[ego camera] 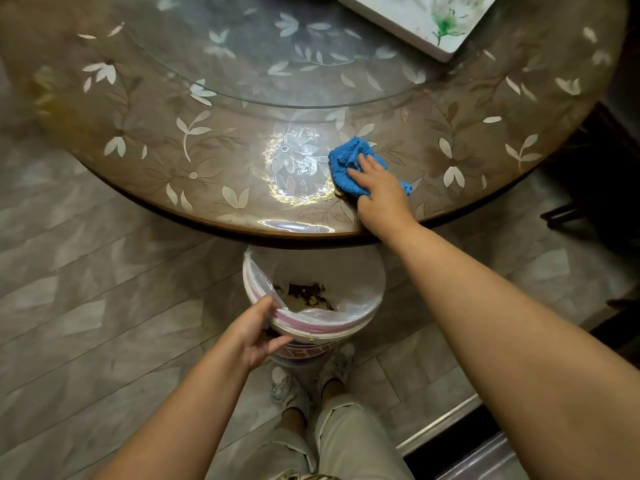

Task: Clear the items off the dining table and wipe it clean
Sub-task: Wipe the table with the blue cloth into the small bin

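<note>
My right hand (379, 187) presses a blue cloth (346, 161) flat on the round dining table (173, 161), close to its near edge; the fingers lie straight over the cloth. A small dark bit of scraps (341, 195) shows at the cloth's near-left corner. Below the table edge stands a white bucket (343, 327) lined with a clear plastic bag, with food scraps at its bottom. My left hand (254, 332) grips the bucket's near-left rim, thumb over the rim and fingers curled under it.
A glass turntable (277, 46) covers the table's middle. A white square box with a green flower print (422, 19) sits on it at the far right. A dark chair (595, 174) stands right of the table. My feet in pale shoes (311, 379) are just behind the bucket.
</note>
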